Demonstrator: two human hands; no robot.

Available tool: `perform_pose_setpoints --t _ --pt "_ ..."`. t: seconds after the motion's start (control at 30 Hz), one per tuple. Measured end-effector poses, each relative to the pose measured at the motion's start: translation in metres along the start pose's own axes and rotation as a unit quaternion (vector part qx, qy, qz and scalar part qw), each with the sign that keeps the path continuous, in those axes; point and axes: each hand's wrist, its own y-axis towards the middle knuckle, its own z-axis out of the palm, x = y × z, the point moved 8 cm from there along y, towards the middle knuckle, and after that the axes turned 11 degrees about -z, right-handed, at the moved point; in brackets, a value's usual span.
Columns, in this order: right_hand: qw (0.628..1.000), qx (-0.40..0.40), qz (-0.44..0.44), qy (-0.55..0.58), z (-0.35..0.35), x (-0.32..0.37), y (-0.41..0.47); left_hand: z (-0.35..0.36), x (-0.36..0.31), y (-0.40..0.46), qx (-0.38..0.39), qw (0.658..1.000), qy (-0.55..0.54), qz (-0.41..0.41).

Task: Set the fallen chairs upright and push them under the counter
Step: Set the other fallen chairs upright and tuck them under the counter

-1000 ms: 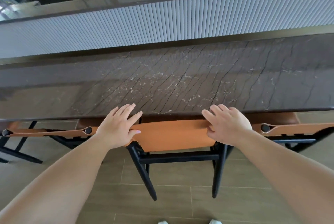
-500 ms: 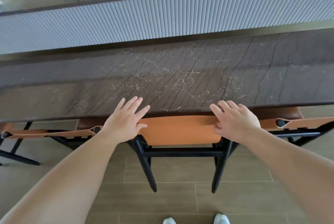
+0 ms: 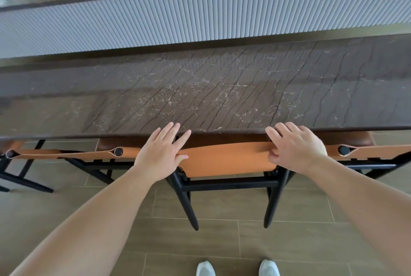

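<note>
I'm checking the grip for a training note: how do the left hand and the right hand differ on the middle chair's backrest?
The left hand lies with fingers straight, reaching past the backrest over the counter edge; the right hand curls its fingers over the backrest's top edge. The left sits at the backrest's left end, the right at its right end. Both rest on the same upright chair.

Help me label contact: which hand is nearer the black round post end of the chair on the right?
Right. The right hand grips the middle chair's backrest just beside that post end; the left hand rests at the backrest's far corner.

Bare forearms, no sleeves; white shoes [image 3: 205, 268] on both feet.
</note>
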Motion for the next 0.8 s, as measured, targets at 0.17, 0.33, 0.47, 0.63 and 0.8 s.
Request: perform_pose_setpoints --t 0.17,0.33,0.47,0.63,0.8 --pt "1.0 0.006 -0.003 -0.004 0.004 -0.007 0.002 0.0 -0.005 0.0 0.004 1.0 -0.002 -0.01" --pt "1.0 -0.001 -0.01 -0.002 0.012 -0.018 -0.002 0.003 -0.022 -0.007 -0.009 1.0 0.0 -0.018" --pt "1.0 0.001 -0.004 -0.001 0.014 -0.023 -0.002 0.001 -0.026 -0.005 -0.012 1.0 0.006 -0.023" --pt "1.0 0.002 0.015 0.014 0.013 -0.024 -0.004 -0.001 -0.022 0.004 -0.004 1.0 0.019 0.0" --pt "1.0 -0.006 0.019 0.024 0.013 -0.002 -0.001 0.009 0.001 0.009 0.011 0.999 0.031 0.002"
